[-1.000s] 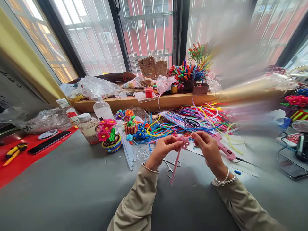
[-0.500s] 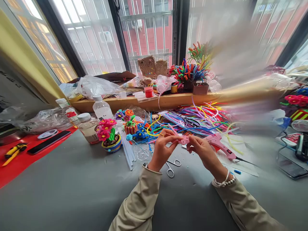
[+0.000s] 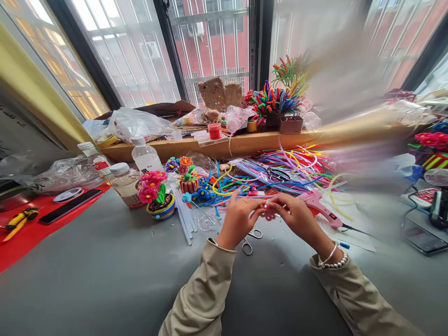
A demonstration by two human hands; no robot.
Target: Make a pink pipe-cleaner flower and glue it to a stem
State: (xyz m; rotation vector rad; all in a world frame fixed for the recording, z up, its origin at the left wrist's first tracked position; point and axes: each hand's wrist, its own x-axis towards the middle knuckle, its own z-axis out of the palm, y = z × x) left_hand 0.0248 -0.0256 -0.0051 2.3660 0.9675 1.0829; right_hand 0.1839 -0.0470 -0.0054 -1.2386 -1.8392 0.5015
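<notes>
My left hand (image 3: 239, 218) and my right hand (image 3: 297, 216) meet above the grey table (image 3: 105, 270), both pinching a small pink pipe-cleaner flower (image 3: 269, 214) between their fingertips. Its stem is hidden behind my fingers. Small scissors (image 3: 249, 240) lie on the table just under my left hand. A pink glue gun (image 3: 320, 207) lies right of my right hand. A heap of coloured pipe cleaners (image 3: 280, 170) spreads out just beyond both hands.
A pot of pink pipe-cleaner flowers (image 3: 156, 196), bottles (image 3: 145, 156) and a jar (image 3: 124, 184) stand at the left. A phone (image 3: 70, 212) lies on a red mat. The wooden sill (image 3: 224, 142) holds craft clutter. Another phone (image 3: 423, 240) lies far right.
The long pink stem that hung below my hands a second ago is now out of sight. Both hands have closed in on the pink flower, and the view tilted slightly.
</notes>
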